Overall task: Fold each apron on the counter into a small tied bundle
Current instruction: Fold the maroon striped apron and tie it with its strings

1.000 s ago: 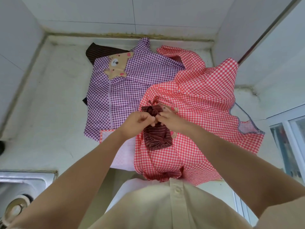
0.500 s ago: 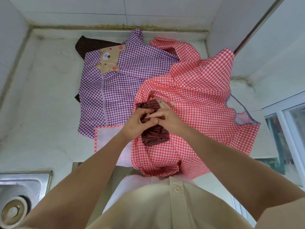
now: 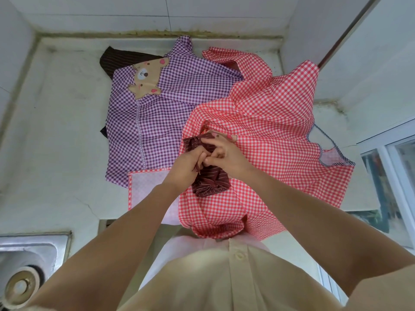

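low in the frame, the sink (image 3: 33,250) sits at the lower left of the pale surface (image 3: 56,131). at centre the left hand (image 3: 186,167) and right hand (image 3: 226,157) both pinch cloth at the top of the maroon striped bundle (image 3: 212,184), which lies on the red checked apron (image 3: 280,122). beyond, upper centre, the purple checked apron (image 3: 175,104) lies spread over a dark striped apron (image 3: 114,59).

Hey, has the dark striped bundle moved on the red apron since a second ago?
No. The dark striped bundle lies where it did on the red checked apron, its far end beside the tan patch; the view shifted, not the bundle.
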`<state>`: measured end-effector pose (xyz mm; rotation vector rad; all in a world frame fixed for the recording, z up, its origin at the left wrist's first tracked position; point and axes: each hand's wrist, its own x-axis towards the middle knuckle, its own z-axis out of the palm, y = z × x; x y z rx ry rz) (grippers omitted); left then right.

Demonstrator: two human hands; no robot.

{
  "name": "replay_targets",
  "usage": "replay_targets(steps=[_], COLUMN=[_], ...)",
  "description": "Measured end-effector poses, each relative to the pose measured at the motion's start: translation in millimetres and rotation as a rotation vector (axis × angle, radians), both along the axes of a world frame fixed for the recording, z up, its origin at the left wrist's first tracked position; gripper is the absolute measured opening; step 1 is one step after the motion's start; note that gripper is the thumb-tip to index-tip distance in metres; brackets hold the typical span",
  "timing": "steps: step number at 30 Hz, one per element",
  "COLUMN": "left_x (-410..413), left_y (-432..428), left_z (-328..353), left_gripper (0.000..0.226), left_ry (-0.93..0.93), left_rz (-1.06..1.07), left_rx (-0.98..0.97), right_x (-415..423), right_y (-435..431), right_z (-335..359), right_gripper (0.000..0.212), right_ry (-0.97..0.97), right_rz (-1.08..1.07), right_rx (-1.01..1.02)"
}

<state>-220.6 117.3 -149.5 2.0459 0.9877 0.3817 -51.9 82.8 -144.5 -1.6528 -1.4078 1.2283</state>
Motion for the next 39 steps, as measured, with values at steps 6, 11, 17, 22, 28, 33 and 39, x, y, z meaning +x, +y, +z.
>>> replay_targets(steps=[6, 11, 17, 22, 28, 33, 39], left_x=[5.8, 12.9, -1.2, -6.4, 0.3, 0.3, 0.3], left_y=[-0.5, 3.2, 0.8, 0.9, 3.9, 3.4, 3.2], left_z=[10.9, 13.4, 9.7, 6.5, 2.3, 4.2, 6.5], left_gripper=[0.013, 0.004, 0.051, 0.035, 0.012, 0.017, 0.008], left_ry=[0.087, 0.035, -0.051, 0.097, 0.183, 0.118, -0.021], left_rz=[0.076, 0.211, 0.204, 0.031, 0.079, 0.131, 0.199], left_rx=[0.038, -0.14, -0.145, 0.195, 0.223, 0.124, 0.036], right_x=[-1.3, -3.7, 2.4, 10.5, 10.8, 10.9, 11.9], right_y=[0.0, -2.5, 1.0, 5.7, 1.2, 2.3, 1.1], right_z=[-5.7, -5.2, -4.2, -1.7, 2.6, 3.1, 3.4], right_gripper=[0.011, 0.009, 0.013, 0.009, 0.009, 0.015, 0.01], right_ry=[-0.1, -0.239, 0.049, 0.155, 0.132, 0.178, 0.217], right_rz=[-0.016, 0.034, -0.117, -0.049, -0.019, -0.046, -0.044], right_rx=[0.007, 0.141, -0.112, -0.263, -0.241, -0.233, -0.282])
